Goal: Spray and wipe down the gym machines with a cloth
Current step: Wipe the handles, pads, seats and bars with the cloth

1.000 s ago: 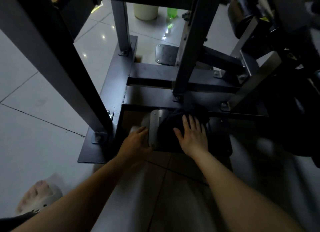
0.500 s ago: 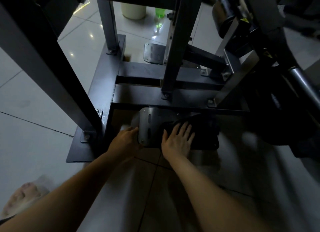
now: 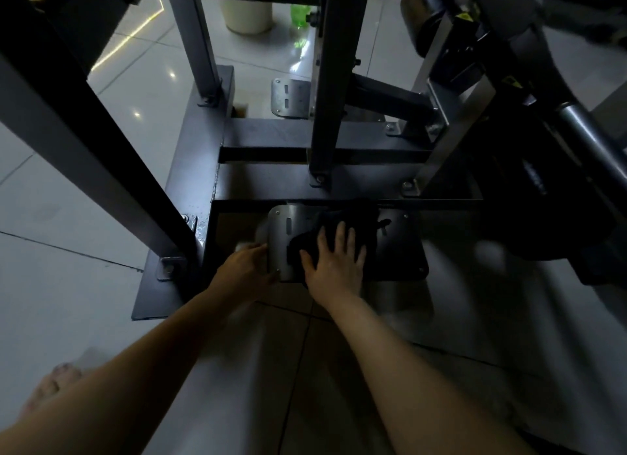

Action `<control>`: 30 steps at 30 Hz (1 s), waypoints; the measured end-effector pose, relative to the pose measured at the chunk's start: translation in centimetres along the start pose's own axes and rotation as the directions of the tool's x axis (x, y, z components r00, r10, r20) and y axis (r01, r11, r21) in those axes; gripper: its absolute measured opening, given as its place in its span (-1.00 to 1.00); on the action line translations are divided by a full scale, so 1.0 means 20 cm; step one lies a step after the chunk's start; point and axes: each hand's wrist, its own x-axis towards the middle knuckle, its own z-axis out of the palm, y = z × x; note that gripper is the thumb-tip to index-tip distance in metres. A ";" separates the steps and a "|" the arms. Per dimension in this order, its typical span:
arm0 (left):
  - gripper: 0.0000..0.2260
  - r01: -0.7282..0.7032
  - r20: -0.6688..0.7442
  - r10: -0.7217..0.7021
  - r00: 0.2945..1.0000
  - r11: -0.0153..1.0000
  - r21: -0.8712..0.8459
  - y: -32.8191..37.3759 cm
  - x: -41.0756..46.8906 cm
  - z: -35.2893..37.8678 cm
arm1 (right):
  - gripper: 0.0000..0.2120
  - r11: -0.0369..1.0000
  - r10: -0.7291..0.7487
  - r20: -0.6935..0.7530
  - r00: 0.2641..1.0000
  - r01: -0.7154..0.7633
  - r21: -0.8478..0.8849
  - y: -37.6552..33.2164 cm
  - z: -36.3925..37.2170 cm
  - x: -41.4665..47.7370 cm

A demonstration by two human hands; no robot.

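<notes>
Black crumpled cloth (image 3: 342, 224) lies on the middle of the grey metal foot plate (image 3: 286, 237), which sits low on the dark steel gym machine frame (image 3: 271, 183). I read my right hand (image 3: 334, 263) as released: fingers straight and spread, palm pressing flat on the near part of the cloth. My left hand (image 3: 246, 268) sits against the left edge of the foot plate. A pale blurred object (image 3: 245, 246) shows just beyond its fingers, and I cannot tell whether the hand grips it. Beyond the foot plate, well apart, a green plastic bottle (image 3: 300, 13) and a cream round container (image 3: 247, 13) stand on the glossy grey tiled floor (image 3: 68, 200). Left of the foot plate and nearer to me, a bare foot (image 3: 51, 385) rests on the floor.
</notes>
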 end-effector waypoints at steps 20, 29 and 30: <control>-0.10 -0.090 -0.019 0.108 0.994 0.905 0.415 0.05 -0.01 0.08 | -0.18 0.900 0.435 -0.009 0.900 -0.435 0.015 0.56 -0.08 -0.01; -0.15 -0.149 0.092 0.120 0.989 0.872 0.466 0.05 0.02 0.00 | -0.35 0.912 0.410 -0.063 0.910 -0.409 0.029 0.34 -0.05 -0.11; -0.14 -0.153 0.101 0.120 0.988 0.877 0.456 0.05 0.01 -0.01 | -0.38 0.931 0.366 -0.066 0.928 -0.364 0.030 0.29 -0.05 -0.13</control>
